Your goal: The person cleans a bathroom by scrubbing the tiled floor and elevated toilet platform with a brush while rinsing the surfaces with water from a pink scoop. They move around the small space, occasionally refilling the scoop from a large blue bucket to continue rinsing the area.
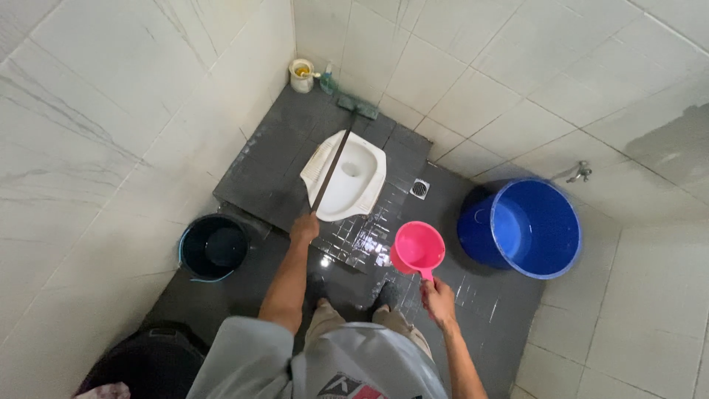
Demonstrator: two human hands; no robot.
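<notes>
Left hand [304, 227] clamped on one brush handle [330, 171] reaching across one squat toilet [362, 185]; right hand [439, 299] fingers closed round one pink dipper [418, 249]. Two buckets: blue [543, 255], black [193, 264]. One cup [301, 76] in corner

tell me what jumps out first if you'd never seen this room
The bright pink dipper in the right hand, held over the wet dark floor, and the big blue bucket by the right wall. At centre is the white squat toilet, with the left hand holding a long brush handle across it.
</notes>
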